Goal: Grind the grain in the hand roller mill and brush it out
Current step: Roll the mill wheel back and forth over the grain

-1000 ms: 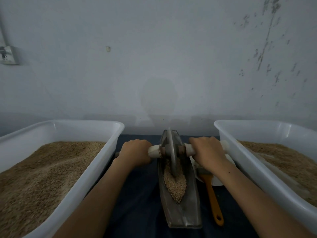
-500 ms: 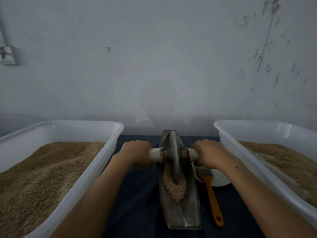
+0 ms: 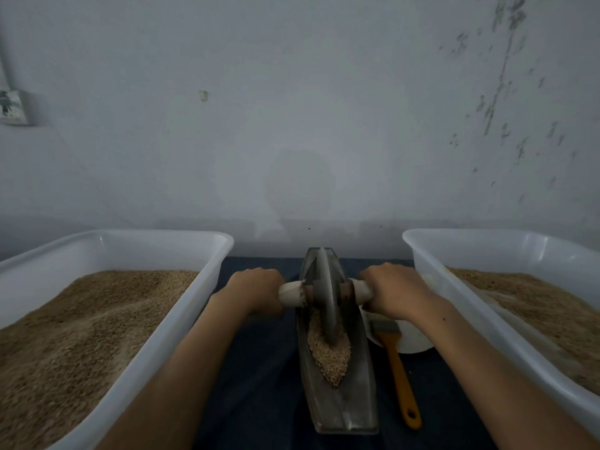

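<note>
A boat-shaped metal mill trough point(image 3: 344, 407) lies lengthwise on the dark cloth between two tubs. A grey roller wheel point(image 3: 325, 293) stands upright in it, its lower edge sunk in a heap of tan grain point(image 3: 329, 355). My left hand point(image 3: 255, 292) grips the pale left handle point(image 3: 290, 293) of the wheel's axle. My right hand point(image 3: 394, 293) grips the right handle point(image 3: 362, 290). A brush with an orange handle point(image 3: 401, 381) lies just right of the trough, its bristle end under my right wrist.
A white tub of grain point(image 3: 156, 332) stands at the left and another white tub point(image 3: 461, 293) at the right, both close beside my forearms. A white dish point(image 3: 415, 341) sits under the brush head. A grey wall rises right behind the trough.
Both hands have rolled the wheel toward me along the trough, from its far end into the grain heap. The brush and tubs have stayed put.
</note>
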Demonstrator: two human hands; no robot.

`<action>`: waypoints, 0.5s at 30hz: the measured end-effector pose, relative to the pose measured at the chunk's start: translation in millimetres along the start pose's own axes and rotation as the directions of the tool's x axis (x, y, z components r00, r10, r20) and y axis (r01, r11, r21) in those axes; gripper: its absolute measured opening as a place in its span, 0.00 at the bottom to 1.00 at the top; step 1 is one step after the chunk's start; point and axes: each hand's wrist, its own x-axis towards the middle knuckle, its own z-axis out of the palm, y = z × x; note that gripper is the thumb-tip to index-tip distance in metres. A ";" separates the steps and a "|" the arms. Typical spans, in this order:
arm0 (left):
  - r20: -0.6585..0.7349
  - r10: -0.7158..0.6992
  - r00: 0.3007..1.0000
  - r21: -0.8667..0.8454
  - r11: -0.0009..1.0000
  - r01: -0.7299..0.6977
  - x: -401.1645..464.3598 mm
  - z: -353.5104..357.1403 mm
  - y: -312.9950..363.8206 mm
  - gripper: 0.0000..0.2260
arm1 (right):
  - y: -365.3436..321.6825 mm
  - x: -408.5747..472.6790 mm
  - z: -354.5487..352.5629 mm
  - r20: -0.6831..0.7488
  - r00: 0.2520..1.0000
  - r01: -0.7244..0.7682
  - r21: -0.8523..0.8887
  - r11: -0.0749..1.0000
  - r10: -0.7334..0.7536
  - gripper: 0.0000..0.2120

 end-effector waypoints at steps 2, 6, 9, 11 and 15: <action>0.121 0.015 0.992 -0.068 0.998 -0.006 -0.5 -3.5 -0.8 0.11 | 3.4 -3.3 -7.7 0.146 0.989 0.014 0.046 0.999 -0.021 0.09; 0.224 0.041 0.974 -0.137 0.991 -0.010 0.0 -5.7 -0.5 0.05 | 4.5 -3.8 -11.9 0.299 0.954 -0.025 0.105 0.994 -0.007 0.11; 0.132 0.017 0.991 -0.055 0.998 -0.010 -1.2 -6.2 3.1 0.07 | 3.6 -2.8 -7.9 0.263 0.965 -0.035 0.077 0.996 0.014 0.09; 0.017 0.005 1.000 0.027 1.000 -0.006 -2.0 -5.0 4.8 0.12 | 2.0 -1.3 -3.4 0.159 0.987 -0.041 0.060 0.997 0.031 0.07; -0.223 0.009 0.975 0.063 0.998 0.006 -0.2 4.1 5.8 0.10 | -4.5 1.5 11.1 -0.111 0.991 -0.068 0.014 0.998 0.069 0.02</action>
